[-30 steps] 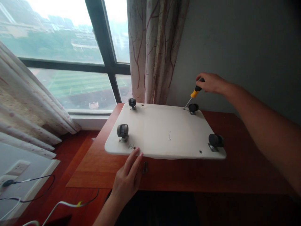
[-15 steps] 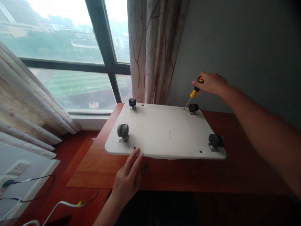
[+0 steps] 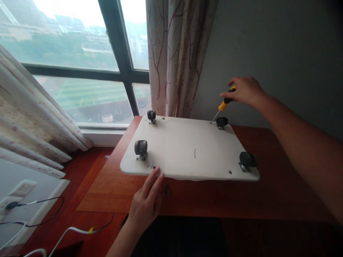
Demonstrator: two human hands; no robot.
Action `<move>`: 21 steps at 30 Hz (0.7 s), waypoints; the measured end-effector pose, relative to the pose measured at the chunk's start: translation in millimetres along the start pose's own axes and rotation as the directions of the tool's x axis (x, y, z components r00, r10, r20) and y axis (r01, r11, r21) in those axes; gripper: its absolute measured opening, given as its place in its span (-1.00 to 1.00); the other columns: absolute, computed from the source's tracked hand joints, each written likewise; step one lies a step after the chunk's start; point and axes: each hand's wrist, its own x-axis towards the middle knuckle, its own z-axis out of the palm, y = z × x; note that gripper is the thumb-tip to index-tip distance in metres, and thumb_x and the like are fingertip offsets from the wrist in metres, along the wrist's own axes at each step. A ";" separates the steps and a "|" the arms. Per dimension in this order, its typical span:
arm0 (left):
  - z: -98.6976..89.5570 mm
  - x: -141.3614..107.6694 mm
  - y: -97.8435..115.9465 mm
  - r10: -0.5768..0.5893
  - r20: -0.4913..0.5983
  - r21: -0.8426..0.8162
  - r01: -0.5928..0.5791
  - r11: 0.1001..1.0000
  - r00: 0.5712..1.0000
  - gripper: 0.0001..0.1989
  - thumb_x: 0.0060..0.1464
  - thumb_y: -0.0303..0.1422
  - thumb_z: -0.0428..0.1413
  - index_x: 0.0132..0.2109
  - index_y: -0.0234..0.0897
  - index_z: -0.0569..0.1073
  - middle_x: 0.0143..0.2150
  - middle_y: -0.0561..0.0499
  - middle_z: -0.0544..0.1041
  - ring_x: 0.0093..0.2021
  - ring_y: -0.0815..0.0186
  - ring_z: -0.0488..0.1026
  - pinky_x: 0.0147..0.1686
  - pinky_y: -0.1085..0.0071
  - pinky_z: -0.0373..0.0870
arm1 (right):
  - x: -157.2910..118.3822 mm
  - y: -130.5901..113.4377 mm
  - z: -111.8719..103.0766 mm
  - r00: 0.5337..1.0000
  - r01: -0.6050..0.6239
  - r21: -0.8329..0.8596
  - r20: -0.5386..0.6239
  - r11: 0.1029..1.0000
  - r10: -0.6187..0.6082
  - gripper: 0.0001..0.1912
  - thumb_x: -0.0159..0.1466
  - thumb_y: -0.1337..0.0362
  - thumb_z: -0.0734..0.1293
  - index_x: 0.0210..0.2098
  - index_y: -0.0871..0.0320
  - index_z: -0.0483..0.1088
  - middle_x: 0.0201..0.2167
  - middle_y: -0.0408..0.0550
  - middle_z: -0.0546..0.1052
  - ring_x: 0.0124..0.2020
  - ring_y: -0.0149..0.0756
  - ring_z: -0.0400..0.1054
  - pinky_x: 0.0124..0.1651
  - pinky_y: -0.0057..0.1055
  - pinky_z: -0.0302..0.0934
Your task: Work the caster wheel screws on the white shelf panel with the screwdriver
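Observation:
A white board [image 3: 177,146] lies flat, with black caster wheels [image 3: 140,148] standing up at its corners. My right hand [image 3: 245,89] grips a yellow-and-black screwdriver [image 3: 222,105] by its handle. The tool leans to the right, its tip at a hole near the far edge, beside the far right caster [image 3: 222,122]. Whether a screw sits in that hole is too small to tell. My left hand [image 3: 146,198] rests its extended fingertips on the board's near edge, by a dark hole [image 3: 154,167] and a pencil mark. Small metal screws [image 3: 166,189] lie just right of these fingers.
Beneath the board is a reddish-brown wooden table [image 3: 107,192]. A window [image 3: 88,92] and curtains [image 3: 179,53] stand behind and to the left, a grey wall [image 3: 281,64] at the back right. Cables [image 3: 72,230] run along the floor from a wall socket [image 3: 10,205] at lower left.
The right hand has shifted slightly right and its fingers have loosened and re-formed round the screwdriver handle, which leans a bit more. My left hand keeps its place on the board.

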 end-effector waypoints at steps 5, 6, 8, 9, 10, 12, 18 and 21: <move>-0.2 0.9 0.6 0.005 0.001 -0.013 -0.005 1.000 1.000 -0.28 0.24 -0.64 0.01 0.48 -0.19 0.09 0.42 -0.29 0.26 0.33 0.07 0.38 0.10 0.30 0.54 | -3.3 -3.7 -1.2 1.000 -0.004 -0.178 0.004 0.984 0.005 0.10 0.10 -0.44 -0.03 -0.04 0.45 0.55 -0.16 0.31 0.60 -0.03 -0.01 0.51 -0.29 -0.30 0.06; -0.1 1.0 0.6 0.003 0.004 -0.016 -0.002 1.000 1.000 -0.28 0.24 -0.64 0.01 0.48 -0.19 0.09 0.42 -0.29 0.25 0.33 0.07 0.38 0.10 0.30 0.53 | -3.8 -4.2 -2.8 1.000 0.003 -0.206 0.022 0.979 0.002 0.15 0.08 -0.45 -0.10 -0.04 0.45 0.55 -0.16 0.30 0.60 -0.01 0.03 0.50 -0.29 -0.28 0.05; 0.2 1.0 0.8 -0.001 0.005 -0.020 0.001 1.000 1.000 -0.28 0.24 -0.64 0.01 0.48 -0.18 0.09 0.42 -0.29 0.25 0.32 0.07 0.38 0.10 0.30 0.54 | -4.9 -5.4 -6.0 0.998 0.009 -0.237 0.059 0.971 0.005 0.21 0.05 -0.46 -0.18 -0.04 0.45 0.55 -0.15 0.30 0.59 0.01 0.09 0.48 -0.30 -0.23 0.03; 0.2 1.0 1.0 -0.003 0.004 -0.021 0.003 1.000 1.000 -0.28 0.24 -0.64 0.01 0.48 -0.18 0.09 0.43 -0.28 0.25 0.32 0.08 0.39 0.10 0.29 0.54 | -5.4 -6.2 -7.3 0.997 0.006 -0.240 0.071 0.971 0.011 0.23 0.04 -0.47 -0.19 -0.04 0.44 0.55 -0.14 0.31 0.58 0.02 0.12 0.48 -0.29 -0.21 0.03; 0.3 1.0 1.2 -0.004 0.003 -0.021 0.004 1.000 1.000 -0.27 0.24 -0.64 0.01 0.48 -0.17 0.08 0.43 -0.28 0.25 0.32 0.08 0.39 0.10 0.29 0.54 | -5.9 -7.2 -8.0 0.997 0.002 -0.235 0.079 0.972 0.017 0.23 0.04 -0.47 -0.20 -0.03 0.44 0.55 -0.12 0.33 0.58 0.03 0.13 0.47 -0.28 -0.18 0.03; 0.2 1.0 1.6 -0.004 0.000 -0.021 0.004 1.000 1.000 -0.27 0.24 -0.64 0.01 0.48 -0.17 0.08 0.42 -0.28 0.25 0.32 0.08 0.39 0.10 0.29 0.54 | -6.5 -9.3 -7.6 0.996 -0.025 -0.218 0.077 0.976 0.043 0.20 0.07 -0.47 -0.17 -0.04 0.43 0.56 -0.10 0.36 0.57 0.04 0.13 0.46 -0.26 -0.15 0.05; -1.3 3.1 1.8 -0.011 -0.014 -0.045 0.010 0.999 1.000 -0.30 0.24 -0.63 0.01 0.46 -0.19 0.12 0.42 -0.26 0.27 0.31 0.10 0.40 0.11 0.31 0.53 | -3.2 -12.3 0.9 0.988 -0.147 -0.212 0.011 0.966 0.153 -0.25 0.25 -0.28 0.21 -0.10 0.29 0.61 -0.09 0.31 0.61 0.00 0.00 0.47 -0.19 -0.21 0.10; -2.4 5.2 2.8 -0.012 -0.013 -0.063 0.012 0.998 1.000 -0.33 0.25 -0.63 0.01 0.45 -0.20 0.15 0.41 -0.26 0.28 0.32 0.11 0.39 0.13 0.31 0.52 | -0.6 -10.3 0.1 0.988 -0.151 -0.192 0.007 0.970 0.156 -0.46 0.26 -0.14 0.36 -0.11 0.23 0.61 -0.11 0.26 0.62 -0.08 -0.06 0.48 -0.21 -0.24 0.10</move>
